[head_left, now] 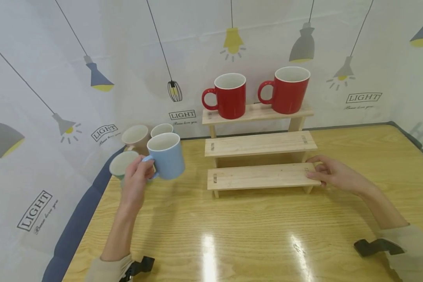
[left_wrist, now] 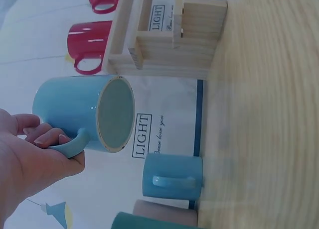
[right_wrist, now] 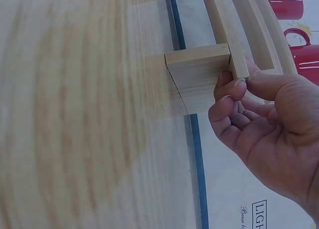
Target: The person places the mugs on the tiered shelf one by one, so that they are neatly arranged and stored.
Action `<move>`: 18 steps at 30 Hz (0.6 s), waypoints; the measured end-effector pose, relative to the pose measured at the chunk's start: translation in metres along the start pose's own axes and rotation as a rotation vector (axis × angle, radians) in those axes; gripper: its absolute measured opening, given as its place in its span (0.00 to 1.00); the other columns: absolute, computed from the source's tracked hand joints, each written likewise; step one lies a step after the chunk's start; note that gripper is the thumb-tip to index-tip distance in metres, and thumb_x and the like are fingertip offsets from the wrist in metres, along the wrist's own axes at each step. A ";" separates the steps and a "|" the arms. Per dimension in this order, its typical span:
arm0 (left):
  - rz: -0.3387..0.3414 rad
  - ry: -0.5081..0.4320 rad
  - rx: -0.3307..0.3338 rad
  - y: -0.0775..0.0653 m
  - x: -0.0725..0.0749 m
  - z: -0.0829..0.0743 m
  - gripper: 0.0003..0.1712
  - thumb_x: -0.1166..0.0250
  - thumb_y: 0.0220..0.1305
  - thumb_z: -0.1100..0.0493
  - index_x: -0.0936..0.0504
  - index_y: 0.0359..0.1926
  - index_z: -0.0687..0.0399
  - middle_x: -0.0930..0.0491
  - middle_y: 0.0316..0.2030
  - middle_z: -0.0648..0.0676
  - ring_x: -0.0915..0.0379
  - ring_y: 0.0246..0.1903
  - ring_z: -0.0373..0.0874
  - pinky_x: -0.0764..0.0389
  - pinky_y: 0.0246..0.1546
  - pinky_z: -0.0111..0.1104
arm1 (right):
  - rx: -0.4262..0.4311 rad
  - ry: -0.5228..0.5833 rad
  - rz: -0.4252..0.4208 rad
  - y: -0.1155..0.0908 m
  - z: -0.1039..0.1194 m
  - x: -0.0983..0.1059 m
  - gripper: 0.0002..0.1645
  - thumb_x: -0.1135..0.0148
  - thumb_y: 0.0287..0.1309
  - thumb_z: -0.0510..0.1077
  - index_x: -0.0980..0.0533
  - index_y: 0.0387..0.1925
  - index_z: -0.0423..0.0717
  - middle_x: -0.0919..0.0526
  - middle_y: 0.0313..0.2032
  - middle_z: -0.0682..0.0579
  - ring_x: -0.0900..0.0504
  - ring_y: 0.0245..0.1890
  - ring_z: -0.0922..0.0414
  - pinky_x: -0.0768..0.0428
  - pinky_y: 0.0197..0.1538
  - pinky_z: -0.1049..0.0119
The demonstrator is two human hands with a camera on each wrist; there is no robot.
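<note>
My left hand [head_left: 136, 181] grips the handle of a light blue mug [head_left: 169, 158], which it holds upright above the table, left of a three-step wooden rack [head_left: 261, 178]. In the left wrist view the mug's underside [left_wrist: 117, 114] shows, and the fingers pass through the handle. At the rack's right end my right hand [head_left: 333, 175] pinches the end of the lowest step, its thumb on top and fingers curled beneath, as the right wrist view shows. Two red mugs [head_left: 231, 98] stand on the top step, handles to the left. The middle and lowest steps bear no mugs.
Behind the left hand a pinkish-beige mug [head_left: 135, 139], a green mug [head_left: 121, 164] and another blue mug [left_wrist: 172, 176] stand on the wooden table [head_left: 253, 235]. A white curtain [head_left: 197, 47] printed with lamps hangs along the back and left, beside the table's dark blue edge [head_left: 74, 223].
</note>
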State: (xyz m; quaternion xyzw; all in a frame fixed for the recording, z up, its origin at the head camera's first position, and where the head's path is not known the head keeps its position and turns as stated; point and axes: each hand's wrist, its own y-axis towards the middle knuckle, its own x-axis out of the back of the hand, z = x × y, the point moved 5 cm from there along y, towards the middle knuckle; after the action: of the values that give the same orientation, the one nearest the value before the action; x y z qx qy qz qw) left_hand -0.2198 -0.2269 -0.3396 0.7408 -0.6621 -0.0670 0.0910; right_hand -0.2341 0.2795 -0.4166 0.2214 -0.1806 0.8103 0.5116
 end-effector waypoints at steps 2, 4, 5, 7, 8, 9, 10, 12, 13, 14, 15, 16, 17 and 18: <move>0.011 -0.007 -0.007 0.000 -0.006 -0.003 0.16 0.51 0.70 0.67 0.41 0.23 0.61 0.43 0.19 0.49 0.46 0.24 0.44 0.39 0.32 0.33 | -0.002 -0.002 0.000 0.000 0.000 0.000 0.30 0.41 0.71 0.42 0.38 0.65 0.30 0.26 0.25 0.51 0.24 0.25 0.54 0.23 0.31 0.62; 0.020 -0.015 -0.017 0.001 -0.011 -0.006 0.16 0.51 0.69 0.68 0.41 0.23 0.60 0.43 0.19 0.49 0.47 0.23 0.46 0.40 0.32 0.33 | -0.004 -0.003 0.001 0.000 0.000 0.000 0.30 0.41 0.71 0.42 0.38 0.65 0.30 0.27 0.24 0.51 0.24 0.25 0.54 0.23 0.30 0.62; 0.022 -0.025 -0.020 0.002 -0.014 -0.007 0.16 0.50 0.69 0.68 0.41 0.23 0.59 0.43 0.18 0.49 0.47 0.23 0.46 0.40 0.32 0.33 | -0.004 -0.002 0.002 0.000 0.000 0.000 0.30 0.41 0.71 0.42 0.38 0.65 0.30 0.27 0.24 0.51 0.24 0.25 0.54 0.24 0.30 0.62; 0.029 -0.036 -0.020 0.003 -0.020 -0.008 0.16 0.50 0.69 0.68 0.41 0.23 0.58 0.43 0.18 0.48 0.46 0.23 0.45 0.40 0.32 0.32 | -0.007 -0.001 0.002 0.000 0.000 0.000 0.30 0.41 0.71 0.42 0.38 0.65 0.30 0.26 0.24 0.51 0.24 0.25 0.54 0.24 0.30 0.62; 0.035 -0.044 -0.024 0.004 -0.023 -0.009 0.16 0.50 0.68 0.68 0.41 0.23 0.57 0.43 0.18 0.48 0.46 0.23 0.44 0.40 0.33 0.32 | -0.008 0.000 0.003 0.000 0.000 0.000 0.30 0.41 0.71 0.42 0.39 0.65 0.30 0.27 0.24 0.51 0.24 0.25 0.54 0.24 0.30 0.62; 0.041 -0.047 -0.027 0.005 -0.026 -0.010 0.16 0.50 0.68 0.68 0.40 0.22 0.56 0.42 0.18 0.48 0.46 0.23 0.44 0.40 0.33 0.32 | -0.008 -0.001 0.003 0.000 0.000 0.000 0.30 0.41 0.71 0.42 0.39 0.65 0.30 0.26 0.25 0.51 0.24 0.25 0.54 0.24 0.30 0.62; 0.047 -0.050 -0.030 0.005 -0.029 -0.011 0.16 0.50 0.68 0.68 0.40 0.22 0.56 0.42 0.18 0.48 0.46 0.23 0.43 0.40 0.33 0.32 | -0.009 -0.002 0.003 0.000 0.000 0.000 0.30 0.41 0.71 0.42 0.39 0.65 0.30 0.26 0.25 0.51 0.24 0.25 0.54 0.24 0.30 0.62; 0.060 -0.062 -0.039 0.006 -0.036 -0.012 0.15 0.50 0.67 0.68 0.40 0.23 0.55 0.43 0.18 0.47 0.46 0.23 0.42 0.40 0.33 0.31 | -0.011 -0.004 0.003 0.000 0.000 0.001 0.30 0.41 0.71 0.42 0.39 0.65 0.30 0.26 0.25 0.51 0.24 0.25 0.55 0.24 0.30 0.62; 0.067 -0.076 -0.045 0.007 -0.039 -0.013 0.15 0.50 0.67 0.68 0.40 0.22 0.55 0.43 0.18 0.47 0.46 0.23 0.41 0.40 0.32 0.31 | -0.010 -0.004 0.004 0.000 0.000 0.001 0.30 0.41 0.71 0.42 0.39 0.65 0.29 0.26 0.25 0.51 0.24 0.25 0.55 0.24 0.30 0.62; 0.075 -0.088 -0.050 0.007 -0.042 -0.014 0.16 0.50 0.67 0.68 0.40 0.22 0.55 0.43 0.18 0.47 0.47 0.23 0.41 0.41 0.32 0.30 | -0.011 -0.003 0.005 0.000 -0.001 0.001 0.30 0.41 0.71 0.42 0.39 0.65 0.29 0.26 0.25 0.51 0.24 0.25 0.55 0.24 0.30 0.62; 0.080 -0.097 -0.055 0.008 -0.046 -0.014 0.16 0.50 0.67 0.68 0.40 0.22 0.55 0.43 0.18 0.47 0.47 0.23 0.41 0.41 0.32 0.30 | -0.010 0.000 0.005 0.000 0.000 0.001 0.30 0.41 0.71 0.42 0.39 0.65 0.29 0.26 0.25 0.51 0.24 0.25 0.55 0.24 0.30 0.62; 0.085 -0.109 -0.062 0.008 -0.049 -0.015 0.16 0.50 0.67 0.69 0.40 0.22 0.54 0.43 0.18 0.47 0.47 0.22 0.41 0.41 0.31 0.30 | -0.008 0.003 0.006 0.000 -0.001 0.001 0.30 0.41 0.71 0.42 0.39 0.65 0.29 0.26 0.25 0.51 0.24 0.25 0.55 0.24 0.30 0.62; 0.089 -0.119 -0.067 0.008 -0.052 -0.016 0.16 0.50 0.67 0.69 0.40 0.22 0.54 0.43 0.18 0.47 0.47 0.22 0.41 0.41 0.31 0.30 | -0.006 0.007 0.007 0.001 -0.001 0.001 0.30 0.41 0.71 0.41 0.39 0.65 0.29 0.26 0.25 0.51 0.24 0.25 0.55 0.24 0.30 0.62; 0.093 -0.129 -0.072 0.008 -0.055 -0.016 0.17 0.50 0.67 0.69 0.40 0.21 0.54 0.43 0.18 0.48 0.47 0.22 0.41 0.41 0.31 0.30 | -0.004 0.010 0.007 0.001 0.000 0.001 0.30 0.41 0.71 0.41 0.39 0.65 0.29 0.26 0.25 0.51 0.24 0.25 0.55 0.24 0.30 0.62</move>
State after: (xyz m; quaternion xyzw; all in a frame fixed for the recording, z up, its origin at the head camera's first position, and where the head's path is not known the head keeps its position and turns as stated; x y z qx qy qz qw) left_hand -0.2301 -0.1727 -0.3233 0.6998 -0.6974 -0.1340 0.0775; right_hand -0.2351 0.2799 -0.4166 0.2157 -0.1803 0.8129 0.5100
